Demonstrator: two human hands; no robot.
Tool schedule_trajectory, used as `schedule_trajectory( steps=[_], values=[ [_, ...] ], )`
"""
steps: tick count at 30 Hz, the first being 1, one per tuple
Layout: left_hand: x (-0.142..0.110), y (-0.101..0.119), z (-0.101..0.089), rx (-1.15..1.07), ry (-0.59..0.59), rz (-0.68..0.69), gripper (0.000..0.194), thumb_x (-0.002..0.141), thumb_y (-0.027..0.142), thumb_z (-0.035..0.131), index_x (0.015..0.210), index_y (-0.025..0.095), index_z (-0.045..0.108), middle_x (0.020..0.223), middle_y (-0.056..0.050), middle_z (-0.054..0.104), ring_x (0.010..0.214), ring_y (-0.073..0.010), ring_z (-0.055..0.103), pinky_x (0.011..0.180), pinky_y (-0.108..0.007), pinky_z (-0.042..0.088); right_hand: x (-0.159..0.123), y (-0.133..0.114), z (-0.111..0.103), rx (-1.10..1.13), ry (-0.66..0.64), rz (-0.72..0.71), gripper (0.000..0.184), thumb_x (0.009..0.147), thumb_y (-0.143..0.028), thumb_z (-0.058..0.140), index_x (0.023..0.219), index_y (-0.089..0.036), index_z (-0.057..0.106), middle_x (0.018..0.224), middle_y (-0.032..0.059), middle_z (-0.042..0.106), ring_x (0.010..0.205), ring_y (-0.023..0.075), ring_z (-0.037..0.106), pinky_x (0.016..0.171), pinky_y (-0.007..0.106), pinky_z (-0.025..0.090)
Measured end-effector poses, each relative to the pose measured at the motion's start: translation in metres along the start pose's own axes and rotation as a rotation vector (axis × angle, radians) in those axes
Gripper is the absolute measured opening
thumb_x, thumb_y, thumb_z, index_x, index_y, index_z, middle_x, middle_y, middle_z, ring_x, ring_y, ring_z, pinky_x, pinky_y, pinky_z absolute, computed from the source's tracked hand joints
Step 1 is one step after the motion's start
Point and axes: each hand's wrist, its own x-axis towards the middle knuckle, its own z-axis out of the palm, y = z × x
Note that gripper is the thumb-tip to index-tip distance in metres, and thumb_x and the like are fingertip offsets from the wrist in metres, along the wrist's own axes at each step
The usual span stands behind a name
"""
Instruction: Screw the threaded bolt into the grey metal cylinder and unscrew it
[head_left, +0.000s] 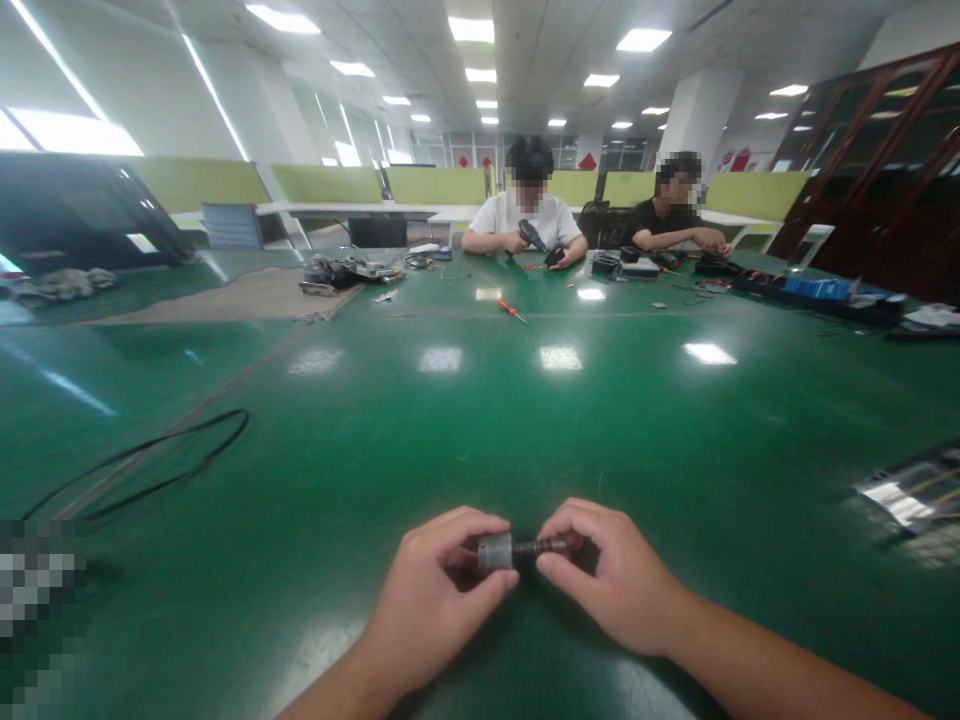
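Observation:
Between my hands, low in the middle of the head view, is a small grey metal cylinder (495,552) with a thin, dark ribbed shaft (531,548) sticking out to the right. It lies sideways. My left hand (442,575) grips the cylinder, thumb below and fingers above. The thumb and fingers of my right hand (611,570) close around the shaft's far end, partly hiding it. Beneath both hands is the green tabletop (450,430).
A red screwdriver (510,308) lies farther back. Black cable loops (187,460) at left; a metal-framed part (911,490) sits at the right edge. Across the table, one person (551,215) holds a power drill (532,236); another person (660,220) sits at right. Parts are piled (349,270) at back left.

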Motion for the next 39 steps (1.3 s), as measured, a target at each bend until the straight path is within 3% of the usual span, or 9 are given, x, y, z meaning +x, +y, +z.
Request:
schedule_trajectory(
  steps=[39],
  values=[
    [0.0005, -0.0038, -0.0029, -0.034, 0.019, -0.039, 0.021, 0.074, 0.02, 0.076, 0.095, 0.02, 0.074, 0.091, -0.005, 0.07, 0.076, -0.0173, 0.067, 0.062, -0.022, 0.057, -0.0005, 0.0021, 0.002, 0.007, 0.023, 0.026, 0.002, 0.085, -0.021, 0.067, 0.086, -0.02, 0.069, 0.076, 0.0002, 0.063, 0.068, 0.0146, 0.06, 0.063, 0.026, 0.045]
  ],
)
